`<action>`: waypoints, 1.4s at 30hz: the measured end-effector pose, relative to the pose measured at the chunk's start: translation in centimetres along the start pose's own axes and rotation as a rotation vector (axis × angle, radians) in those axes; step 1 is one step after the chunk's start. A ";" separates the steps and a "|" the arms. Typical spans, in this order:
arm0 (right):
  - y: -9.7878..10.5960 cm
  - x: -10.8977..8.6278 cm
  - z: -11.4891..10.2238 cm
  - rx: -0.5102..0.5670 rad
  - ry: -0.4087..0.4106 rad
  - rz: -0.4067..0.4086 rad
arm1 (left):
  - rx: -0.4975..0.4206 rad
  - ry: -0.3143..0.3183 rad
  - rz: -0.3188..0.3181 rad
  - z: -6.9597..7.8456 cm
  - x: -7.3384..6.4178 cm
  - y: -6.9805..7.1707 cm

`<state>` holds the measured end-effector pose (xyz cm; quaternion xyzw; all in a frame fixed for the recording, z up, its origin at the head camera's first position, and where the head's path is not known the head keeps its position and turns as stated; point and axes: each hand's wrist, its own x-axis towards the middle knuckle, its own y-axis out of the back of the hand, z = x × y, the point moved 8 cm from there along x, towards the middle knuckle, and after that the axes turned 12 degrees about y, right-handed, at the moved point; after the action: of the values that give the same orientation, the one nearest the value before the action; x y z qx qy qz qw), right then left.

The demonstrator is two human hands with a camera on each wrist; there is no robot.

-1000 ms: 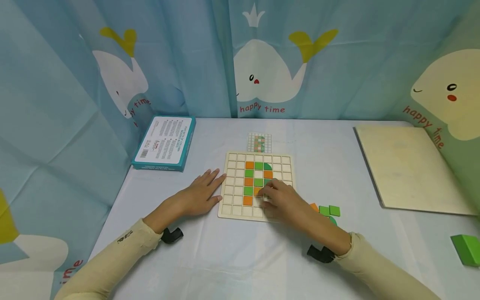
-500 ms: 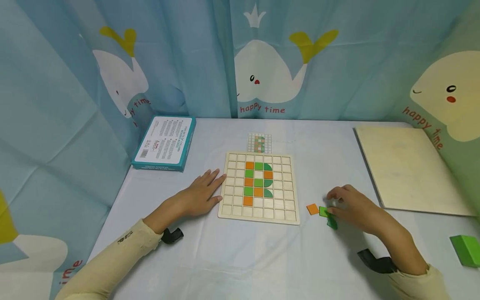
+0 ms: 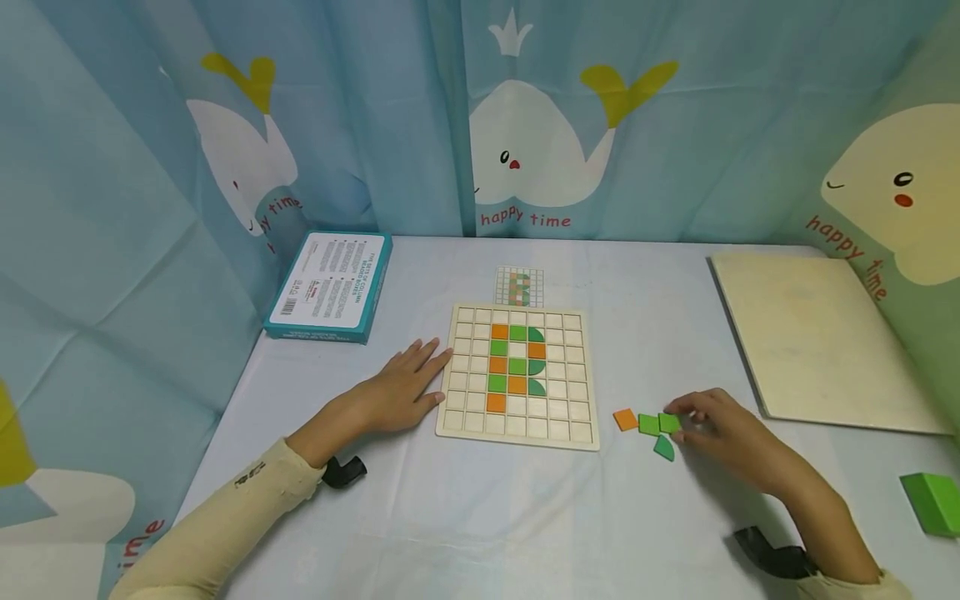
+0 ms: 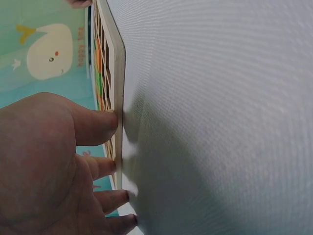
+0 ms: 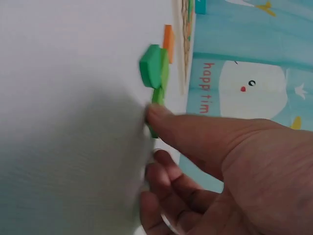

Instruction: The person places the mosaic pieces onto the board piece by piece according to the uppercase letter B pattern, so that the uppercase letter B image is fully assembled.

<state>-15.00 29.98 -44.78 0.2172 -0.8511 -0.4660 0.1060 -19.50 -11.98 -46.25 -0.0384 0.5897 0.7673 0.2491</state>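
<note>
A square-grid wooden board [image 3: 573, 429] lies in mid-table, with orange, light green and dark green tiles set in its cells. My left hand [image 3: 401, 390] rests beside it, fingers spread, thumb and fingertips touching its left edge. In the left wrist view the thumb [image 4: 98, 126] presses the board's side. Right of the board, my right hand [image 3: 723, 433] has thumb and index finger at opposite edges of a light green square tile [image 3: 668, 423], pinching it low at the table. In the right wrist view the thumb partly covers this tile [image 5: 154, 131].
An orange tile [image 3: 625, 419], another light green square [image 3: 648, 425] and a dark green quarter-round tile [image 3: 664, 448] lie beside the pinched one. A pattern card [image 3: 519, 286] sits behind the board. A teal box [image 3: 330, 283], a pale wooden panel [image 3: 817, 333] and a green block [image 3: 932, 502] stand around.
My right hand has left the board for the loose tiles at the right, uncovering a dark green quarter-round in the grid, then settled at the light green square. The left hand stays put.
</note>
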 end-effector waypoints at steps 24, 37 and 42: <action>-0.1 4.1 -1.8 -0.097 0.076 0.180 | 0.002 0.003 -0.007 -0.2 0.2 -0.3; -4.5 8.6 -9.7 0.021 0.170 0.083 | 0.017 0.011 -0.012 -0.2 0.3 -0.3; -6.0 9.1 -12.2 0.013 0.267 0.102 | 0.008 0.011 -0.015 -0.3 0.4 -0.3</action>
<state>-16.75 13.81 -43.40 0.2344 -0.8424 -0.4215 0.2404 -19.76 -12.05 -46.70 -0.0461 0.5936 0.7628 0.2521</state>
